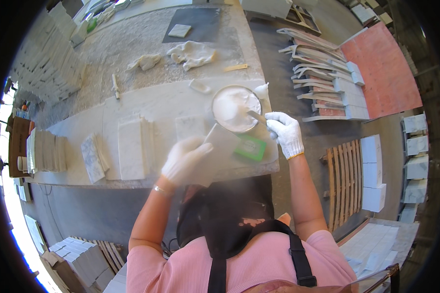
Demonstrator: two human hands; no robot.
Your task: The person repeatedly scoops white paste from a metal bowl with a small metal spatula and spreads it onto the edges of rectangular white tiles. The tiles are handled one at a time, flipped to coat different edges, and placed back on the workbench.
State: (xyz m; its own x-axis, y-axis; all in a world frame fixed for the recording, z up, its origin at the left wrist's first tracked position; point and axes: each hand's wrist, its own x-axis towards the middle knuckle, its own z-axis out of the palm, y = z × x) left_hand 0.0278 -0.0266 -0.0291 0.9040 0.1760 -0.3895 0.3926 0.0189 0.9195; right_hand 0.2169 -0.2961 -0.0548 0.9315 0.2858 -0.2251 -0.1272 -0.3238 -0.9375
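Observation:
My left hand (187, 158), in a white glove, grips a pale stone tile (220, 149) by its left edge. The tile tilts up just in front of a round bowl (213, 113) with white powder or paste (234, 105) inside. My right hand (285, 132), also gloved in white, is closed on a putty knife (255, 116), whose blade reaches over the bowl's right rim. A green and grey block-like pad or box (251, 147) lies on the table between my hands, partly behind the tile. Haze blurs the left glove and the tile somewhat.
Marble tiles (132, 149) stand stacked on the table's left, with taller stacks (46, 58) behind. A crumpled cloth (193, 53), a flat wooden stick (235, 68) and a dark mat (193, 22) lie farther back. Right of the table are a wooden pallet (344, 183) and boxes (371, 161).

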